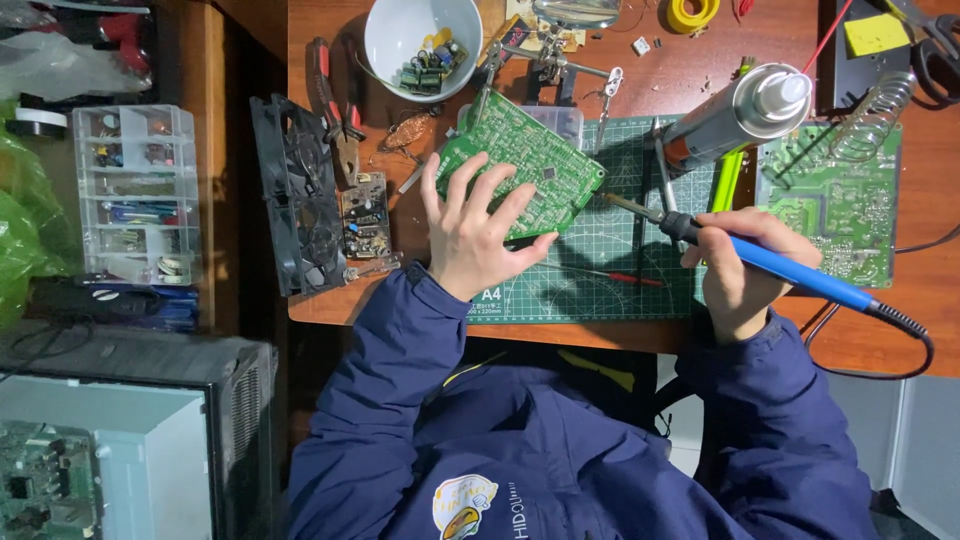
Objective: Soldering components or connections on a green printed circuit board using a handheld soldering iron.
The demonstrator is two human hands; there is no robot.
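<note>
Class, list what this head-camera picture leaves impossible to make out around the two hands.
- Green circuit board: the near part is hidden under the left hand.
- Soldering iron: the grip is covered by the right hand.
- Parts in the white bowl: too small to identify; the bowl is cut by the top edge.

Just one view here, a head-worn cam looking almost straight down over the person's own chest at the wooden surface (900, 340). It's pretty close, so both sleeves and the green cutting mat (600, 270) fill the middle, with a parts organizer (135, 195) off at the left edge.
</note>
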